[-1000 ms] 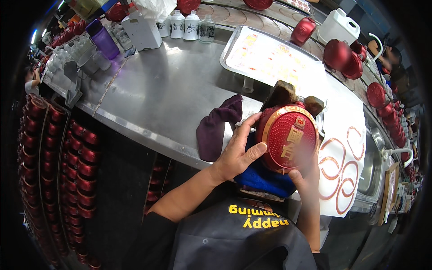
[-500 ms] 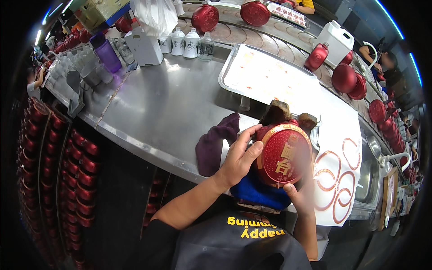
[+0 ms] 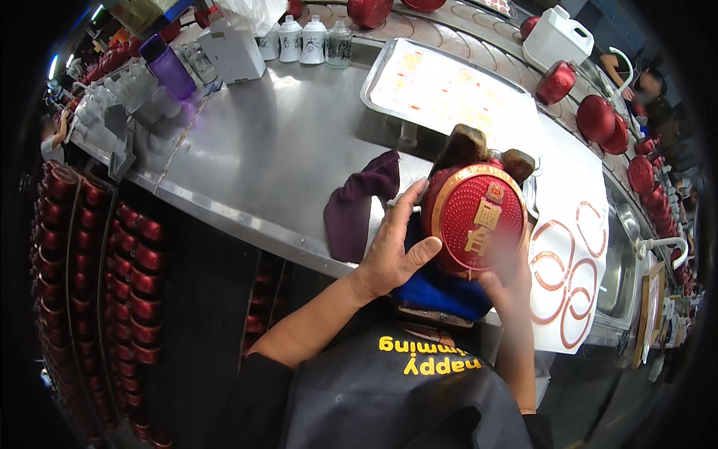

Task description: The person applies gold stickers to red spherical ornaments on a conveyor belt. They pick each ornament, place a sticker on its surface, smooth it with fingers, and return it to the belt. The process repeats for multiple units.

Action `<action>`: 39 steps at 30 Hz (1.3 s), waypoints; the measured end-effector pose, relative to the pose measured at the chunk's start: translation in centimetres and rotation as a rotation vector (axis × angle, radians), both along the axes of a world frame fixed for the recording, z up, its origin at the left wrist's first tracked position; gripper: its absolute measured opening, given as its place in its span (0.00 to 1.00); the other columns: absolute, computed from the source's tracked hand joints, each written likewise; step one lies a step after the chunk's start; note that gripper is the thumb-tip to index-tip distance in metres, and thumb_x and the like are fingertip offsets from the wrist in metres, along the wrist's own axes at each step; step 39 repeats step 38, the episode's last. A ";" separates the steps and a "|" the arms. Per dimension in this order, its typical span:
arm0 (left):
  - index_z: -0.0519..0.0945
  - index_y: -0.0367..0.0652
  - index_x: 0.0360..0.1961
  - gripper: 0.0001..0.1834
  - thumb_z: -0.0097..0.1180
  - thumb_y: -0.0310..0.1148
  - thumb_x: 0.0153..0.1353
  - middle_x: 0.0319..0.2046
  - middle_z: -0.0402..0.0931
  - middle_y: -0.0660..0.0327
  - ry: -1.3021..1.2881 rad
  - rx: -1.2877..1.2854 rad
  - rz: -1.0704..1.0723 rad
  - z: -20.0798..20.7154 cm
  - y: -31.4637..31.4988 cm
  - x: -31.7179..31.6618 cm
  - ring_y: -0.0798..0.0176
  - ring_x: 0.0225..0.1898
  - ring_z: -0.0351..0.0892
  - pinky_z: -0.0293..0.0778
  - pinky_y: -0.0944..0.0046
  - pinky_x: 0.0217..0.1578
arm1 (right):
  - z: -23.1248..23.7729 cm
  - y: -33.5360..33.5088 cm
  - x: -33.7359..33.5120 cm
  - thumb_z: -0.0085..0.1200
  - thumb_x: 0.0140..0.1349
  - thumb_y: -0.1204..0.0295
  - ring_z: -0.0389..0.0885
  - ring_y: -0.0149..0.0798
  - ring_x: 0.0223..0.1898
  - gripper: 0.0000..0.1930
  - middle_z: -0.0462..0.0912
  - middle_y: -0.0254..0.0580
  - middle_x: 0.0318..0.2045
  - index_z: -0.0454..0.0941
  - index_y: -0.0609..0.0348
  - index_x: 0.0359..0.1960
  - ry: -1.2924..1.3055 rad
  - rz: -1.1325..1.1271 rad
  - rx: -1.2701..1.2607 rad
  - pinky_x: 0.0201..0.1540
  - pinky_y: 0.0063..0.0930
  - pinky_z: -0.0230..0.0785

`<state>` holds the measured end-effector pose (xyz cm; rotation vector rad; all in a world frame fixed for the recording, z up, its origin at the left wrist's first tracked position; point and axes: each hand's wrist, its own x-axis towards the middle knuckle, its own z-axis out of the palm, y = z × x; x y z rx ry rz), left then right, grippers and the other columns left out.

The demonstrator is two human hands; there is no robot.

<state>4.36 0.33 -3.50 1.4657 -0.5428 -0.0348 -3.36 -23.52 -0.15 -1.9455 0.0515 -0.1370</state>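
Note:
A round, flat red bottle with raised dots, gold lettering and a gold band along its rim lies tilted before me. It rests between dark worn blocks and a blue cloth pad. My left hand is at its left side, fingers stretched along the edge and thumb spread away from the face. On the lower right, my right hand holds the bottle, with its thumb at the bottom rim. A hazy smear covers part of that hand and the bottle's face; the right fingers are mostly hidden.
A purple cloth lies left of the bottle on the steel table. Behind is a tray of stickers; at right, a white sheet bears curved copper-coloured bands. Red bottles line the conveyor. A sink is at far right.
The whole view has shifted, so the table's far side sits higher. My left thumb has come off the bottle's face. The bottle remains between my hands.

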 end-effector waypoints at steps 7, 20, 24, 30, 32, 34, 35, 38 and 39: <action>0.48 0.33 0.78 0.59 0.70 0.56 0.62 0.74 0.52 0.36 -0.254 0.517 0.138 -0.2 1.4 -3.3 0.37 0.77 0.52 0.48 0.42 0.75 | -0.4 -0.3 -0.2 0.69 0.57 0.36 0.72 0.50 0.68 0.57 0.73 0.57 0.65 0.60 0.68 0.74 0.027 -0.028 -0.063 0.71 0.44 0.61; 0.53 0.34 0.77 0.53 0.69 0.54 0.63 0.71 0.60 0.36 -0.133 0.584 0.178 0.2 0.2 -3.6 0.35 0.71 0.60 0.52 0.39 0.71 | 0.2 0.2 0.0 0.70 0.56 0.38 0.71 0.52 0.70 0.58 0.73 0.59 0.66 0.57 0.67 0.77 -0.012 -0.032 -0.090 0.73 0.45 0.60; 0.56 0.35 0.74 0.47 0.66 0.52 0.67 0.70 0.63 0.37 -0.169 0.474 0.231 -0.1 0.3 -4.0 0.37 0.70 0.63 0.54 0.43 0.71 | 0.2 0.2 0.2 0.70 0.56 0.38 0.71 0.52 0.69 0.58 0.73 0.59 0.66 0.57 0.67 0.77 0.010 -0.049 -0.120 0.72 0.46 0.60; 0.73 0.41 0.51 0.25 0.57 0.54 0.74 0.69 0.63 0.33 -0.267 0.266 0.265 0.4 0.5 -4.1 0.36 0.69 0.63 0.51 0.43 0.72 | -0.4 -0.3 0.1 0.70 0.57 0.40 0.70 0.53 0.71 0.58 0.71 0.61 0.67 0.56 0.69 0.77 0.002 -0.026 -0.116 0.73 0.46 0.59; 0.80 0.42 0.39 0.25 0.51 0.56 0.76 0.69 0.63 0.31 -0.274 0.247 0.214 1.0 0.8 -4.2 0.37 0.72 0.59 0.44 0.42 0.75 | -1.0 -0.2 0.4 0.70 0.57 0.41 0.69 0.54 0.71 0.58 0.70 0.62 0.68 0.55 0.70 0.77 -0.053 0.003 -0.051 0.74 0.46 0.58; 0.81 0.42 0.39 0.27 0.49 0.58 0.77 0.70 0.62 0.31 -0.258 0.196 0.172 1.4 1.0 -4.3 0.37 0.74 0.57 0.41 0.41 0.76 | -1.1 -0.4 0.3 0.71 0.57 0.43 0.68 0.54 0.72 0.58 0.70 0.62 0.69 0.54 0.71 0.77 -0.051 0.006 -0.026 0.74 0.47 0.57; 0.82 0.42 0.40 0.28 0.50 0.59 0.76 0.71 0.61 0.31 -0.256 0.165 0.164 1.5 1.0 -4.2 0.37 0.74 0.56 0.40 0.40 0.76 | -1.0 -0.5 0.1 0.71 0.57 0.43 0.68 0.55 0.72 0.59 0.69 0.62 0.69 0.54 0.72 0.77 -0.031 0.006 -0.030 0.75 0.47 0.57; 0.83 0.43 0.42 0.29 0.51 0.61 0.74 0.73 0.60 0.32 -0.346 0.344 0.200 1.6 1.0 -4.1 0.37 0.76 0.53 0.38 0.39 0.76 | -0.7 -0.6 -0.2 0.71 0.57 0.43 0.66 0.55 0.73 0.59 0.68 0.62 0.71 0.53 0.72 0.78 0.040 0.012 -0.029 0.75 0.48 0.56; 0.83 0.43 0.42 0.29 0.51 0.61 0.74 0.73 0.60 0.32 -0.346 0.344 0.200 1.6 1.0 -4.1 0.37 0.76 0.53 0.38 0.39 0.76 | -0.7 -0.6 -0.2 0.71 0.57 0.43 0.66 0.55 0.73 0.59 0.68 0.62 0.71 0.53 0.72 0.78 0.040 0.012 -0.029 0.75 0.48 0.56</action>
